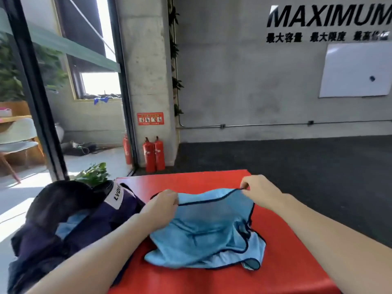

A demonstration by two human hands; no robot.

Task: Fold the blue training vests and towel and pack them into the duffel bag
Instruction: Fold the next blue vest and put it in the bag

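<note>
Both hands lift a blue vest (203,228) by its dark-trimmed edge over the red table (286,262).
Left hand (163,203) and right hand (257,190) each pinch the trim; thin, limp, light cloth, best held at hems. The duffel bag (70,225) sits open just left.

Navy fabric duffel bag (70,225), at the red bench's (282,270) left edge: lower part cut off by frame; light-blue folded cloth (71,224) inside mostly hidden, white label (116,196) text partly obscured.

Lt-blue vest (203,225) w/ navy trim
</note>
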